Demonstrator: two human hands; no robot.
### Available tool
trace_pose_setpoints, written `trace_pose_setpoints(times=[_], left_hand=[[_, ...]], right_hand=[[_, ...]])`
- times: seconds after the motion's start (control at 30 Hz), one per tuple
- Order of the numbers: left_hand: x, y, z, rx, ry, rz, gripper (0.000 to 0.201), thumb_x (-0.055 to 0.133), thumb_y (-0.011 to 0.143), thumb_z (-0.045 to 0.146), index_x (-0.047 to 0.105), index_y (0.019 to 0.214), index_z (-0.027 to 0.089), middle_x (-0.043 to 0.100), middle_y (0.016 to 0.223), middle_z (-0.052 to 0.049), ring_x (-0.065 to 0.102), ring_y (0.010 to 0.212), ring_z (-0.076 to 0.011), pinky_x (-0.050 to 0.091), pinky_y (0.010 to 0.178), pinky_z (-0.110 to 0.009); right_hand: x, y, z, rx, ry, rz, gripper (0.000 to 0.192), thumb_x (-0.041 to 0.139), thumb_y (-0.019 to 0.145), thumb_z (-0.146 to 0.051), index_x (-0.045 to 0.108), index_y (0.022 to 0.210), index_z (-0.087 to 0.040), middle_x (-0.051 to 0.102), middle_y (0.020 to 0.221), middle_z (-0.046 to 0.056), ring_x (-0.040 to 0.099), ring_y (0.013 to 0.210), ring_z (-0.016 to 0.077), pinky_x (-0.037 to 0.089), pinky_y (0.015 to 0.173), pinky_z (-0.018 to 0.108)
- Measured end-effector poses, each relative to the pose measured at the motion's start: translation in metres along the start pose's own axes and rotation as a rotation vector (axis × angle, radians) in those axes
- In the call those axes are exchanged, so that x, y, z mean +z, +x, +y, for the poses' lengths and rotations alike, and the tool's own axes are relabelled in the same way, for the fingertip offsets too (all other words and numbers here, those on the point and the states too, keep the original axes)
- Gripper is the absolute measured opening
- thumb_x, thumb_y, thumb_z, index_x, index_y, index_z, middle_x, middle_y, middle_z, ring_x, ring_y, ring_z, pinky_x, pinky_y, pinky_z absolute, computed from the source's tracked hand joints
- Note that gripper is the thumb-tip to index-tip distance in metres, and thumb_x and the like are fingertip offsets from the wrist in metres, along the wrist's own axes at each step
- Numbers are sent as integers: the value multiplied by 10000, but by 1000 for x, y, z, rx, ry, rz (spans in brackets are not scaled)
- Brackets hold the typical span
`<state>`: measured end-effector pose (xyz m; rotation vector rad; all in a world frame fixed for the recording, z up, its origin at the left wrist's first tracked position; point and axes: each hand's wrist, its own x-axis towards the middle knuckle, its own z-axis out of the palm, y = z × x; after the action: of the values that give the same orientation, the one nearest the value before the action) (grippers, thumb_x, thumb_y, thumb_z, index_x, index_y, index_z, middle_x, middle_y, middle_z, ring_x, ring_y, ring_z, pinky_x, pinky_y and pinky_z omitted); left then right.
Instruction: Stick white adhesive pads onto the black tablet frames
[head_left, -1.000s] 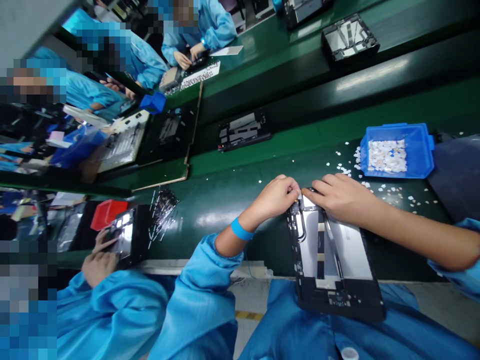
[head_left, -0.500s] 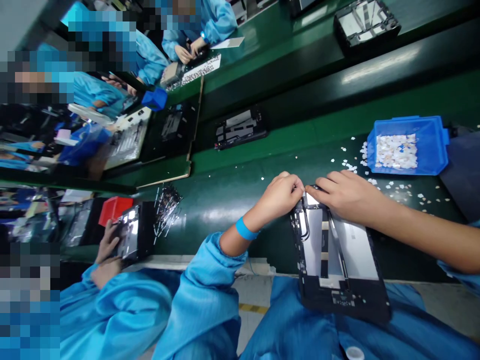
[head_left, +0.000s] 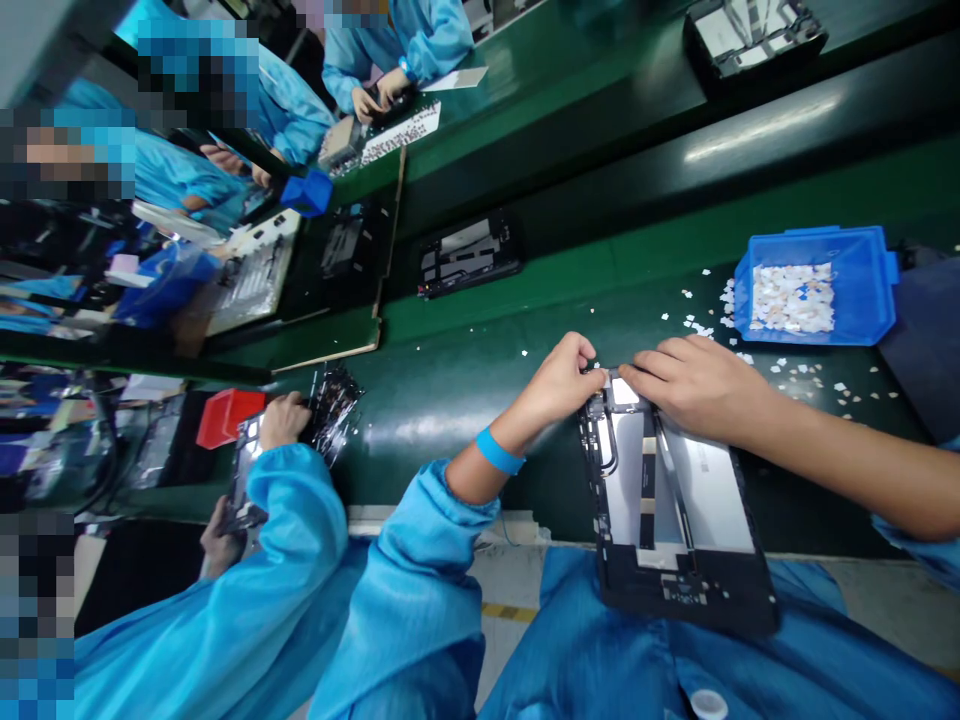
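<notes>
An opened tablet with silver battery panels and black edges leans from the bench edge onto my lap. At its top left corner is my left hand, fingers curled and thumb pressed at the corner. Whatever lies in that pinch is too small to make out. My right hand is closed over the top edge, its fingertips by a small bright plate close to my left thumb. Small white pieces are scattered on the green bench beyond my right hand.
A blue bin of white pieces stands at right. Other opened tablets lie on the line beyond. To my left, a co-worker's hand is over another device, near a red bin and a pile of thin strips.
My left index finger has lifted slightly off the corner; my right hand is almost unchanged. The co-worker's hand has reached toward the strips. The tablet on the near lane has shifted left.
</notes>
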<state>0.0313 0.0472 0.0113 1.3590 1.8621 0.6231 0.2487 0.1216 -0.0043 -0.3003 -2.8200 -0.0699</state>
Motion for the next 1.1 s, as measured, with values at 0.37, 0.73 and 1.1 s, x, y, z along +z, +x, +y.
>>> trace_pose_setpoints(times=[0.37,0.73,1.1], left_hand=[[1,2,-1,37,-30,-25,201,690,800,136,545,924,201,567,860,27,547,822,-147,438,739,-281],[-3,-53,-19,140,94,256,412,666,919,275,585,1312,178,607,1280,-113,582,1169,-234,490,1044,-397],[28,-155,-44,16,-166,206,703,515,1020,410,305,1670,243,545,1523,-149,456,1487,-301,416,1237,-470]], right_hand=[[6,-5,3,18,15,-3,311,467,1028,-136,754,1143,-167,726,1022,105,518,861,236,284,727,383],[-28,-54,-2,521,258,211,360,486,1047,-262,743,1280,-164,768,1198,154,698,1096,326,517,941,487],[-65,-71,-98,600,709,-63,563,548,1039,-430,495,1563,-230,710,1123,119,715,877,239,624,771,396]])
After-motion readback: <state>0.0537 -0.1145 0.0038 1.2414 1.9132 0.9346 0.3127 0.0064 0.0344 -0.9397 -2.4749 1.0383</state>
